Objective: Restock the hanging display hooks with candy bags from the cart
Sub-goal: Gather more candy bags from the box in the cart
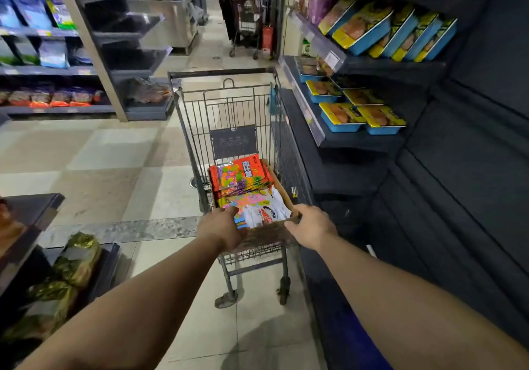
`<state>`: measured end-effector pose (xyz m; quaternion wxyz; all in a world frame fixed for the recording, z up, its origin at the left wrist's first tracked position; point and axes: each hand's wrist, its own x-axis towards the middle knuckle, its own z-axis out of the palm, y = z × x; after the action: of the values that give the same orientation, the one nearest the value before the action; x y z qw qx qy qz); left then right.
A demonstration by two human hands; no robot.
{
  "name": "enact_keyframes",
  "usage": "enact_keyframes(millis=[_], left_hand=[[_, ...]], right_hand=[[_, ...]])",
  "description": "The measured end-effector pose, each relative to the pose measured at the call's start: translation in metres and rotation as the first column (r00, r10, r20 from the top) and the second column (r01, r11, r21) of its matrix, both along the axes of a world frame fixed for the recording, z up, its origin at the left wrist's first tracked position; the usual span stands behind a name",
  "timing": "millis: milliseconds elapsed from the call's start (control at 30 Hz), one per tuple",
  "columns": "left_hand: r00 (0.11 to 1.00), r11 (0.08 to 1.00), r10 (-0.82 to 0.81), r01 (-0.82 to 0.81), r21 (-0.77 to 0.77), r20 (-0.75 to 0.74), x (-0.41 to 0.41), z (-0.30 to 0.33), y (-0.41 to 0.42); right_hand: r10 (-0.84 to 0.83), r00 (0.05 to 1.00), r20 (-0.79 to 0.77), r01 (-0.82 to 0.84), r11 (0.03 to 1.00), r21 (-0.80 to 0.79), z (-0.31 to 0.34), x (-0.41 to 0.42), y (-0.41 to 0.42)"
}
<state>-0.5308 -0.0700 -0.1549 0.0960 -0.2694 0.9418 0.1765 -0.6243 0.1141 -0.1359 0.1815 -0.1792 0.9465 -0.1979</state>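
Candy bags [246, 189] in cart [229, 106], beside left hand [221, 231] fingers [232, 211].

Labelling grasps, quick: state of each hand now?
Left hand: grips near edge of brown cardboard box of candy bags.
Right hand: grips same box's near right corner.

supermkt aisle | stocked shelves [369, 30] both sides | wire cart [229, 118] | tile floor [108, 152]
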Motion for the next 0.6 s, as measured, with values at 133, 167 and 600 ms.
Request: enact_keyframes(millis=[133,167,600], left_hand=[[0.998,0.995,0.054,-0.055,0.088,0.014,-0.049,-0.025,-0.029],[0.998,0.993,0.054,-0.056,0.107,0.027,-0.061,-0.032,-0.036],[0.959,0.918,-0.193,0.1,0.385,0.209,-0.243,-0.157,-0.152]], right_hand=[[-0.005,0.999,0.041,0.006,1.0,-0.014,-0.009,-0.045,-0.017],[-0.007,0.999,0.051,0.008,1.0,-0.017,-0.012,-0.055,-0.02],[-0.422,0.87,0.254,0.424,0.904,0.048,-0.105,-0.169,-0.12]])
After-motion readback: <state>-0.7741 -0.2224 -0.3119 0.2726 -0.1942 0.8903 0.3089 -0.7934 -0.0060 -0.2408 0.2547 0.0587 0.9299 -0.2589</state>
